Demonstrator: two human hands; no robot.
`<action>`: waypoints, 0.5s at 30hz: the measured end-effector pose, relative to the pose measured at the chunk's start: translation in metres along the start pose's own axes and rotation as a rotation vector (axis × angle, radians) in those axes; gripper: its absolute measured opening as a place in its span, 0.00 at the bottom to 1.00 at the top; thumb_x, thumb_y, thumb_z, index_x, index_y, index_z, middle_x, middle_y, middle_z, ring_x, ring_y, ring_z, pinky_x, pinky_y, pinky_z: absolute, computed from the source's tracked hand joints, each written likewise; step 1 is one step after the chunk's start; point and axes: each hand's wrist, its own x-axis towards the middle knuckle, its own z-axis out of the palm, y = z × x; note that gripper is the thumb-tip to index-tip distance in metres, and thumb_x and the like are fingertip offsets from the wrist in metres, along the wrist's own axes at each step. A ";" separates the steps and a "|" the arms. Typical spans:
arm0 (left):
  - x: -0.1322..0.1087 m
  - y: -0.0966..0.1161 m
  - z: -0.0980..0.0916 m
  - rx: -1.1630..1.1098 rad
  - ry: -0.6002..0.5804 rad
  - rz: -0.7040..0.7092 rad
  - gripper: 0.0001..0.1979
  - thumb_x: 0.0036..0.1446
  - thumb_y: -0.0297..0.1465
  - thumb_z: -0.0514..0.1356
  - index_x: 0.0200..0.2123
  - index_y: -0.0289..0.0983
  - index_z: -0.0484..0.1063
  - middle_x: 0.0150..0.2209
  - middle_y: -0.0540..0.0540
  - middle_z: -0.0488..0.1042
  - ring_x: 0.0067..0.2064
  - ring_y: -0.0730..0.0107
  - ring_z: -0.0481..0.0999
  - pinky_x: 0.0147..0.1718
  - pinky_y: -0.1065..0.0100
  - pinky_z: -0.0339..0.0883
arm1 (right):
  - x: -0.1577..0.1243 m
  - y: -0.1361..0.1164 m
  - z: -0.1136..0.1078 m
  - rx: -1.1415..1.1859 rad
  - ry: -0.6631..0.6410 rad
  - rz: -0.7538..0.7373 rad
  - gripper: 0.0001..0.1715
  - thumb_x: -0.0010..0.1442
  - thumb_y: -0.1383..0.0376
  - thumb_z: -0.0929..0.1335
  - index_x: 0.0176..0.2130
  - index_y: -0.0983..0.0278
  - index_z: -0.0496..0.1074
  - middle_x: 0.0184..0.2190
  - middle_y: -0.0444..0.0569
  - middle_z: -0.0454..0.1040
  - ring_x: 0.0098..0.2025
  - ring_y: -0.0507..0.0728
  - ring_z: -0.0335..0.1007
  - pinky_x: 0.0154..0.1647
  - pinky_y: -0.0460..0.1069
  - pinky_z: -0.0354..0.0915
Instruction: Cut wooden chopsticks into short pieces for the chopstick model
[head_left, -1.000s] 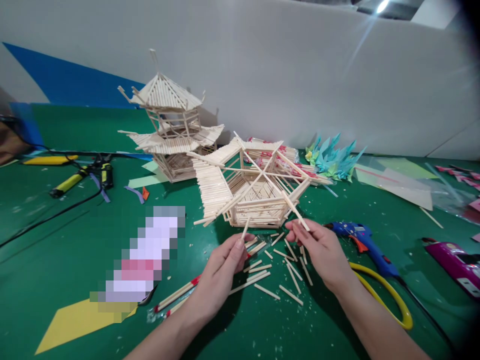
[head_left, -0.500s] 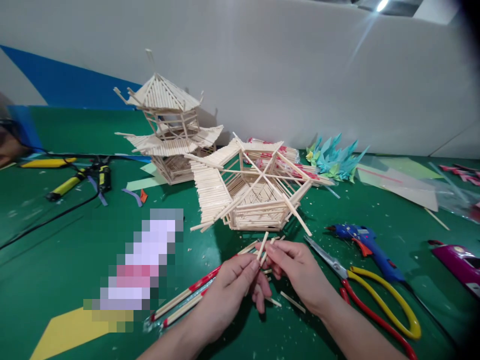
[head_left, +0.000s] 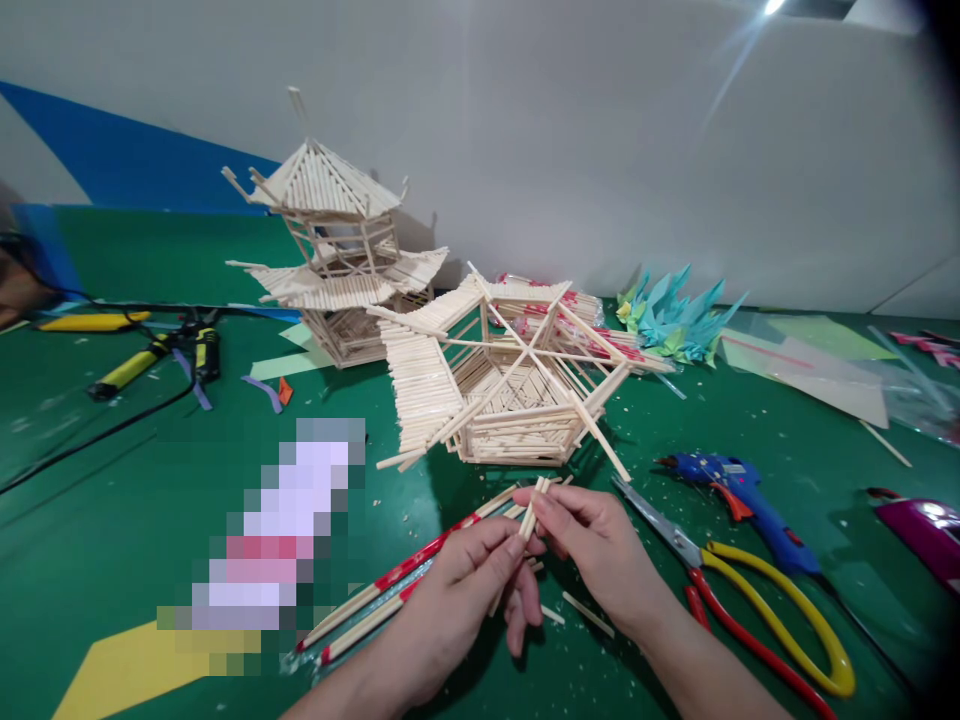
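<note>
My left hand (head_left: 469, 590) and my right hand (head_left: 596, 545) meet low in the middle, both pinched on a small bundle of short wooden sticks (head_left: 534, 503) that stands nearly upright between the fingertips. Just behind them sits a half-built hexagonal stick model (head_left: 510, 385) with a slatted roof panel on its left and bare spokes across the top. A finished two-tier stick pagoda (head_left: 334, 250) stands further back on the left. Loose cut sticks (head_left: 587, 613) lie on the green table under my hands.
Scissors with yellow and red handles (head_left: 757, 610) lie right of my right hand, a blue glue gun (head_left: 739, 495) behind them. Chopsticks in red wrappers (head_left: 390, 590) lie to the left. Teal paper cranes (head_left: 675, 315), a yellow-handled tool (head_left: 131, 365), cables and paper sheets ring the table.
My hands drew back from the hexagonal model toward me and came together, gathering sticks into one bundle. My right hand left the model's spoke, and the scissors came into view.
</note>
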 end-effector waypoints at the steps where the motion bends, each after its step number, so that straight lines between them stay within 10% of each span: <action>1: 0.000 0.000 0.000 0.001 0.001 -0.005 0.11 0.59 0.35 0.49 0.33 0.33 0.64 0.19 0.49 0.72 0.15 0.79 0.66 0.16 0.77 0.55 | 0.000 0.000 0.000 0.000 -0.004 0.001 0.16 0.55 0.58 0.64 0.26 0.67 0.73 0.19 0.41 0.65 0.24 0.49 0.59 0.25 0.44 0.55; 15: 0.002 -0.003 -0.001 0.024 -0.013 -0.028 0.11 0.59 0.35 0.49 0.31 0.33 0.64 0.19 0.48 0.72 0.14 0.79 0.65 0.15 0.77 0.52 | 0.001 -0.004 0.002 -0.066 -0.014 -0.055 0.16 0.56 0.61 0.64 0.21 0.67 0.67 0.16 0.38 0.62 0.21 0.46 0.53 0.21 0.41 0.52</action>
